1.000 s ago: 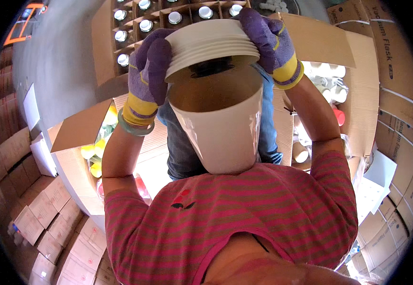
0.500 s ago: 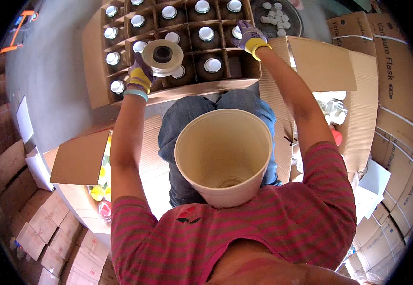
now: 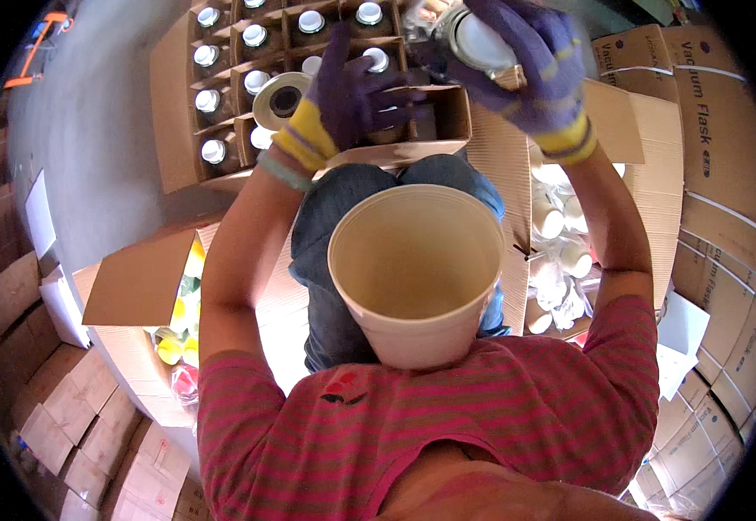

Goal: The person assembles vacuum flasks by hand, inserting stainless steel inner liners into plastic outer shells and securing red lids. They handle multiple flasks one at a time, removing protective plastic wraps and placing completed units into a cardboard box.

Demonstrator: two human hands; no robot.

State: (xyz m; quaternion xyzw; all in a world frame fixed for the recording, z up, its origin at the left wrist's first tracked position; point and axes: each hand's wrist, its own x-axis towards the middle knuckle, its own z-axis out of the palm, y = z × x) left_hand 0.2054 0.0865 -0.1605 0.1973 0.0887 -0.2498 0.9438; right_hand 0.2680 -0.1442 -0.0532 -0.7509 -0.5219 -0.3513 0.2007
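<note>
My right hand point(image 3: 538, 74), in a purple and yellow glove, is wrapped round a flask point(image 3: 480, 42) with a whitish top and silvery rim, raised above the far right of a divided carton point(image 3: 434, 143). My left hand point(image 3: 352, 100), gloved alike, is over the carton's near part with fingers spread and nothing in them. Several dark flasks with white caps point(image 3: 311, 22) stand in the compartments. A cream ring-shaped lid with a dark centre point(image 3: 271, 108) rests on the caps beside my left hand, partly covered by it. A cream bucket point(image 3: 417, 326) sits on my lap.
At right, an open carton point(image 3: 656, 187) holds white pieces point(image 3: 573, 258) in clear wrap. The open carton at left point(image 3: 135, 286) contains yellow-topped items point(image 3: 169, 349). Stacked cartons point(image 3: 721, 130) line the right side, and more boxes point(image 3: 91, 391) the left.
My right hand has lifted a flask up and toward me from the carton's right side. My left hand has let go of the ring-shaped lid and moved right, fingers spreading.
</note>
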